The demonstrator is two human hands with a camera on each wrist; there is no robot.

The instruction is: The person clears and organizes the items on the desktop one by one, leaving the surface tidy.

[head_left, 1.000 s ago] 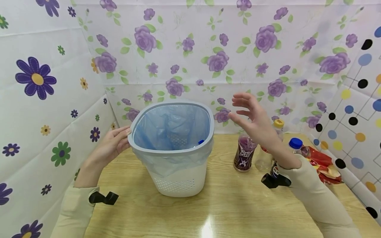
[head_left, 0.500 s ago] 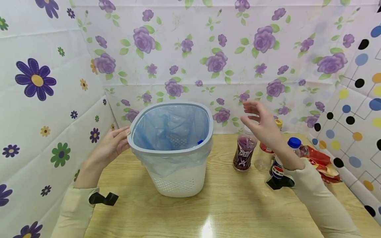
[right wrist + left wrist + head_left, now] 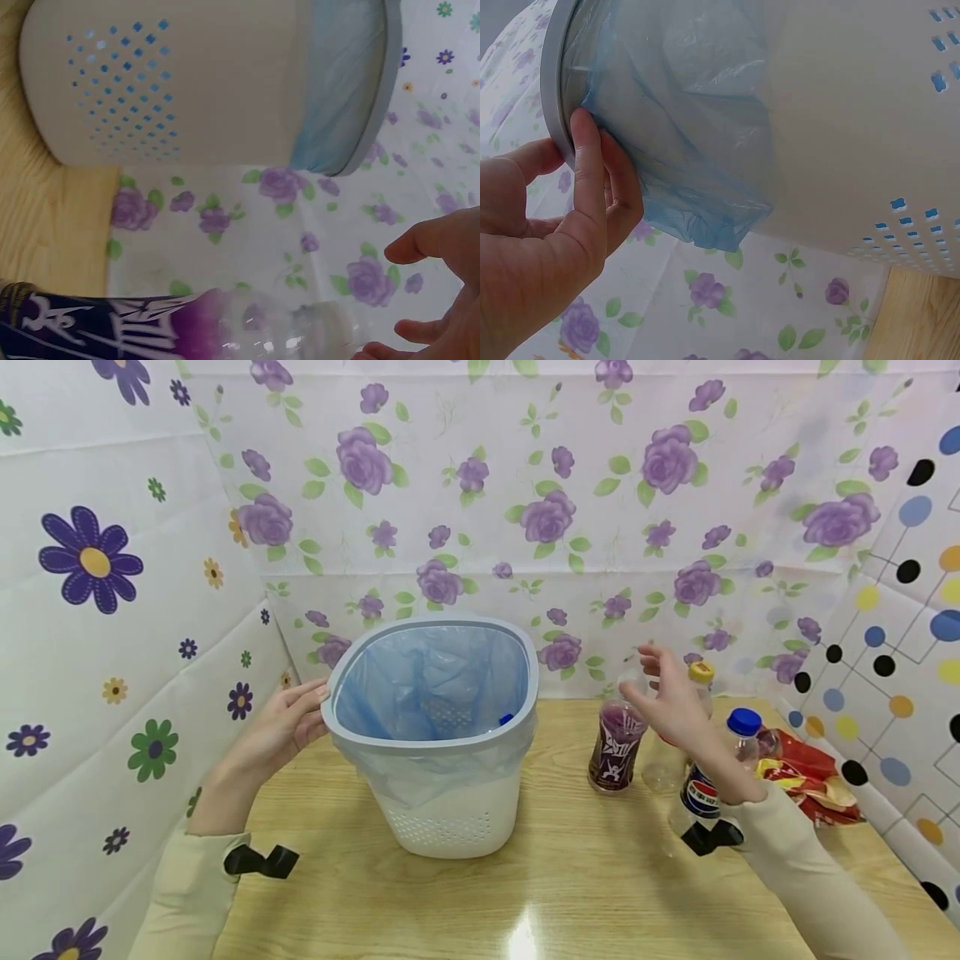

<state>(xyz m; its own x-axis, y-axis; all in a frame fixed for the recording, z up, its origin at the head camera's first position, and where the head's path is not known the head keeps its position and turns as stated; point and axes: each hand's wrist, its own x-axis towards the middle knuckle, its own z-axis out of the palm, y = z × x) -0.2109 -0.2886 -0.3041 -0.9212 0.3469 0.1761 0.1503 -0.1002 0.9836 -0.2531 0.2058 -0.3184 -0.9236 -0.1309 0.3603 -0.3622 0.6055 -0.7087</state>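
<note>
A white trash bin [image 3: 457,802] with a grey rim and a blue liner bag [image 3: 431,681] stands on the table. My left hand [image 3: 273,731] pinches the rim at its left side; in the left wrist view the thumb lies on one side and the fingers [image 3: 587,161] on the other. Inside the bin a blue cap [image 3: 506,719] shows. My right hand [image 3: 671,697] is at the top of a clear bottle with a purple label [image 3: 617,747], fingers loosely bent and apart. In the right wrist view, the fingertips lie right at this bottle's neck [image 3: 326,326].
Right of the purple-labelled bottle stand a yellow-capped bottle [image 3: 701,673], partly behind my right hand, and a blue-capped bottle with a Pepsi label [image 3: 702,795]. A red snack bag [image 3: 813,768] lies farther right. Patterned cloth walls [image 3: 480,485] close in the wooden table [image 3: 420,910].
My right hand has moved right and down, from beside the bin to the top of the purple-labelled bottle. The left hand stays on the rim.
</note>
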